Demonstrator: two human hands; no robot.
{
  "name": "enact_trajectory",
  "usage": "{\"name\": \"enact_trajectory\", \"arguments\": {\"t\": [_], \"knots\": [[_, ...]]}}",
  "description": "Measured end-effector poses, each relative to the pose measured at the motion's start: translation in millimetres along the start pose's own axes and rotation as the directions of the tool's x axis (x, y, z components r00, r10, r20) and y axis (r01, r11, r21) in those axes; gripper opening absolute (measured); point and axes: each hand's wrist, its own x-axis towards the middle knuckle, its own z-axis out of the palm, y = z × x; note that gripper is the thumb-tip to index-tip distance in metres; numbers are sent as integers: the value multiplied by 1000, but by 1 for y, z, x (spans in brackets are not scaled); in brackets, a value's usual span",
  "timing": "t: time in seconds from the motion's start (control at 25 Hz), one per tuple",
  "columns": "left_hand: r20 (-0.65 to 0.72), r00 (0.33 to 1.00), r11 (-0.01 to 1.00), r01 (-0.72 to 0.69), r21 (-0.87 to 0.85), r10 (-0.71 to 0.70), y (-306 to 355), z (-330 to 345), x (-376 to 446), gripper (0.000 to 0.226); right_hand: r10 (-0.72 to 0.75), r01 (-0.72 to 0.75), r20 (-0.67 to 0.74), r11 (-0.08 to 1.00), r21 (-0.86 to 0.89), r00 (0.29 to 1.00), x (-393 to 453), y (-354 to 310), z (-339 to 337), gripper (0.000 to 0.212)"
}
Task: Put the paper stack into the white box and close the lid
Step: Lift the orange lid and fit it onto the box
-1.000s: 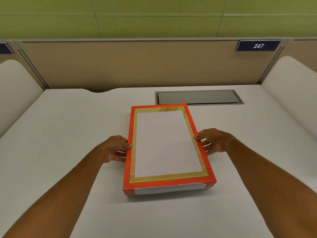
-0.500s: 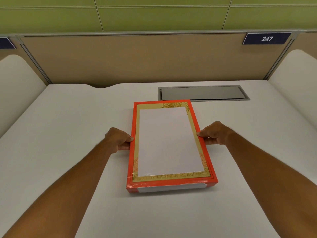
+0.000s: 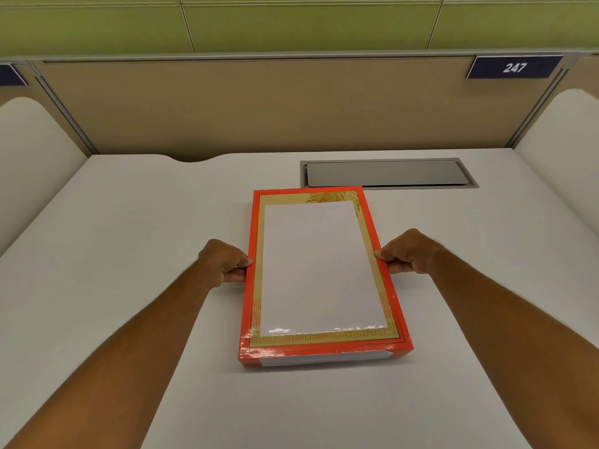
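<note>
Both hands now curl tighter, left hand (image 3: 223, 260) and right hand (image 3: 409, 251) fingers clamped on the red-rimmed box (image 3: 319, 350).

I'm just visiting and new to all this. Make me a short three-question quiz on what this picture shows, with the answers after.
1. True or false: the left hand and the right hand each grip a long side of the box.
2. What colour is the box lid's outer border? A) blue B) orange-red C) green
3. What number is on the dark sign on the partition?

Key:
1. True; each hand holds one long edge near its middle.
2. B; the lid has an orange-red border, a gold band and a white centre.
3. 247.
</note>
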Motion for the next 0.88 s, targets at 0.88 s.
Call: {"name": "enact_trajectory", "arguments": {"t": [0.88], "knots": [[-148,958,942,-201,270,247,-6,9,-9,29,-188,149,-158,962,-228,969,-10,10,15,28]]}}
